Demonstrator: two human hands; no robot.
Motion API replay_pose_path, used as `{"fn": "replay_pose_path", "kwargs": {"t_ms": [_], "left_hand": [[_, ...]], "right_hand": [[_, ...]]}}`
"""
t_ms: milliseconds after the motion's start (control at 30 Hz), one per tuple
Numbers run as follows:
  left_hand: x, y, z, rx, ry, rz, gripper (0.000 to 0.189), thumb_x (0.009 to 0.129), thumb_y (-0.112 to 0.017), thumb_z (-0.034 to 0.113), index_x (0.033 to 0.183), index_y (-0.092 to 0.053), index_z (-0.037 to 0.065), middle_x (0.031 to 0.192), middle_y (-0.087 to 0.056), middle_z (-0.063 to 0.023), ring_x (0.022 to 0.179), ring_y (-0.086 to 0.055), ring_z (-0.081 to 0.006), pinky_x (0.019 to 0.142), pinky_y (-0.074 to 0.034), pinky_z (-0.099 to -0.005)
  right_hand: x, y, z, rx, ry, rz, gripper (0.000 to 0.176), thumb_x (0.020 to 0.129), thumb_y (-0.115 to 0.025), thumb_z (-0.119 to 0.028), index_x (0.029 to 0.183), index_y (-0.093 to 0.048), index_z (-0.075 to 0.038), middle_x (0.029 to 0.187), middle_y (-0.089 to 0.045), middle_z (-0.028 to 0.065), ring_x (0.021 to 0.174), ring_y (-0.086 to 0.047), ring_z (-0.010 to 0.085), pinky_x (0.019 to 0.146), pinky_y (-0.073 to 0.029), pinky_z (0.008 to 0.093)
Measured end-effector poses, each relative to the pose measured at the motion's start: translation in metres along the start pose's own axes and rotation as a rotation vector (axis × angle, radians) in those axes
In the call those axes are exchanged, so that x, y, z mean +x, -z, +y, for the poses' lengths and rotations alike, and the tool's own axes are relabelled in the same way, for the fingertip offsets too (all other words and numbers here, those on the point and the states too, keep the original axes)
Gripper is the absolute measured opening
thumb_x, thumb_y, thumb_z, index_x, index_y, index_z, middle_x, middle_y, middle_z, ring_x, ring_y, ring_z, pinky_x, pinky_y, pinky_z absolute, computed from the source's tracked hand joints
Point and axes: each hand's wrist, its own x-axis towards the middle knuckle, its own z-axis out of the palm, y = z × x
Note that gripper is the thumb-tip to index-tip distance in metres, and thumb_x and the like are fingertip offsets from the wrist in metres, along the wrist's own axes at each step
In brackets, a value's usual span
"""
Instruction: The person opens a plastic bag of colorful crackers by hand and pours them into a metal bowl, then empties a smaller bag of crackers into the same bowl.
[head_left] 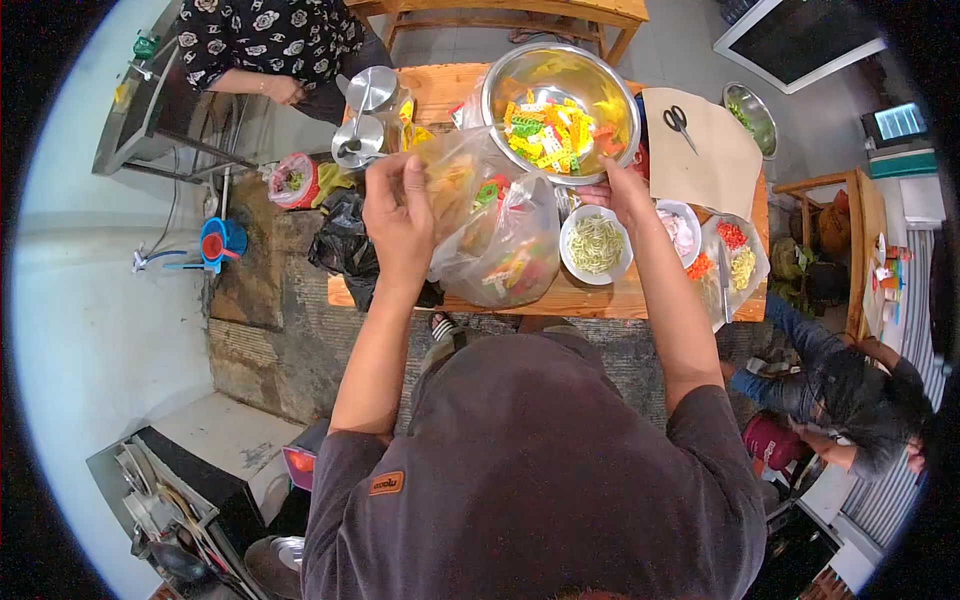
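My left hand point(402, 205) pinches the upper left edge of a clear plastic bag point(520, 240), which hangs over the table's front side. Colourful pieces show inside the bag. My right hand point(628, 192) is at the near right rim of a large metal bowl point(491, 100), gripping it with the fingers partly over the rim. In the bowl lie many flat, ladder-like pieces point(550, 135) in yellow, green, white and orange. The bag's mouth is beside the bowl's near left side. Just below the bowl stands a white bowl of sliced green vegetable point(596, 247).
On the wooden table point(590, 302) are a plate of pale pieces point(677, 232), chopped red and yellow food point(735, 240), a knife point(724, 285), black scissors point(680, 125) on brown paper and metal pots point(370, 90). One person point(270, 50) stands at back left, another point(850, 400) crouches at right.
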Motion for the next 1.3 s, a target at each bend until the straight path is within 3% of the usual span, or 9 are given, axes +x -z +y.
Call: {"fn": "replay_pose_path", "kwargs": {"t_ms": [67, 167, 533, 700, 1033, 1100, 1167, 1233, 1300], "left_hand": [[0.003, 0.002, 0.001, -0.131, 0.023, 0.025, 0.014, 0.103, -0.058, 0.014, 0.103, -0.055, 0.000, 0.092, -0.064, -0.0049, 0.084, -0.061, -0.0095, 0.075, -0.051, -0.0256], [0.010, 0.002, 0.011, -0.243, 0.061, 0.056, 0.014, 0.103, -0.058, 0.015, 0.102, -0.055, 0.002, 0.095, -0.063, -0.0042, 0.083, -0.058, -0.0085, 0.077, -0.049, -0.0242], [0.041, 0.011, 0.028, -0.420, 0.106, 0.076, 0.016, 0.102, -0.060, 0.018, 0.098, -0.054, 0.004, 0.091, -0.064, -0.0055, 0.081, -0.059, -0.0107, 0.076, -0.050, -0.0256], [0.051, 0.017, 0.031, -0.502, 0.042, 0.050, 0.015, 0.101, -0.061, 0.016, 0.097, -0.051, 0.005, 0.088, -0.065, -0.0059, 0.077, -0.059, -0.0101, 0.072, -0.051, -0.0245], [0.054, 0.019, 0.036, -0.509, 0.054, 0.073, 0.017, 0.103, -0.059, 0.017, 0.094, -0.050, 0.006, 0.087, -0.064, -0.0071, 0.073, -0.057, -0.0116, 0.069, -0.049, -0.0272], [0.053, 0.020, 0.036, -0.519, 0.053, 0.056, 0.017, 0.103, -0.059, 0.017, 0.094, -0.050, 0.006, 0.088, -0.064, -0.0071, 0.073, -0.057, -0.0116, 0.069, -0.049, -0.0273], [0.051, 0.019, 0.039, -0.475, 0.067, 0.091, 0.016, 0.103, -0.059, 0.017, 0.095, -0.050, 0.006, 0.088, -0.065, -0.0070, 0.074, -0.058, -0.0121, 0.069, -0.049, -0.0274], [0.053, 0.019, 0.035, -0.560, 0.022, 0.042, 0.015, 0.103, -0.059, 0.016, 0.096, -0.050, 0.007, 0.090, -0.065, -0.0066, 0.075, -0.058, -0.0125, 0.069, -0.048, -0.0274], [0.051, 0.020, 0.042, -0.570, 0.032, 0.062, 0.015, 0.102, -0.060, 0.017, 0.096, -0.050, 0.007, 0.091, -0.065, -0.0067, 0.076, -0.059, -0.0127, 0.069, -0.048, -0.0274]], "right_hand": [[-0.001, -0.001, 0.000, 0.003, -0.001, 0.007, 0.047, 0.101, -0.052, -0.033, 0.130, -0.048, 0.004, 0.103, -0.070, 0.0230, 0.082, -0.074, 0.0283, 0.067, -0.065, 0.0352], [0.005, 0.004, 0.007, 0.021, -0.035, -0.003, 0.049, 0.101, -0.052, -0.036, 0.127, -0.050, 0.005, 0.103, -0.069, 0.0232, 0.083, -0.074, 0.0285, 0.068, -0.065, 0.0361], [-0.003, 0.009, 0.002, 0.045, -0.066, 0.010, 0.050, 0.101, -0.053, -0.037, 0.128, -0.047, 0.005, 0.096, -0.068, 0.0198, 0.082, -0.073, 0.0288, 0.065, -0.064, 0.0384], [-0.022, 0.009, -0.007, 0.004, 0.015, 0.055, 0.052, 0.100, -0.055, -0.042, 0.122, -0.051, 0.005, 0.094, -0.067, 0.0186, 0.074, -0.070, 0.0228, 0.063, -0.062, 0.0331], [-0.026, 0.020, -0.010, 0.041, 0.010, 0.030, 0.051, 0.100, -0.054, -0.042, 0.121, -0.052, 0.005, 0.092, -0.067, 0.0179, 0.071, -0.069, 0.0214, 0.063, -0.061, 0.0335], [-0.033, 0.016, -0.012, 0.002, 0.012, 0.074, 0.052, 0.101, -0.053, -0.040, 0.124, -0.050, 0.006, 0.094, -0.066, 0.0183, 0.072, -0.069, 0.0222, 0.064, -0.061, 0.0348], [-0.031, 0.023, -0.005, 0.028, 0.058, 0.043, 0.058, 0.100, -0.054, -0.040, 0.129, -0.043, 0.009, 0.111, -0.059, 0.0249, 0.074, -0.070, 0.0249, 0.063, -0.061, 0.0356], [-0.044, 0.023, -0.009, -0.008, 0.065, 0.098, 0.061, 0.099, -0.056, -0.041, 0.130, -0.042, 0.010, 0.117, -0.055, 0.0268, 0.074, -0.070, 0.0244, 0.062, -0.061, 0.0352], [-0.049, 0.027, -0.003, 0.018, 0.095, 0.200, 0.060, 0.098, -0.058, -0.041, 0.128, -0.045, 0.010, 0.110, -0.060, 0.0243, 0.074, -0.070, 0.0227, 0.058, -0.058, 0.0330]]}}
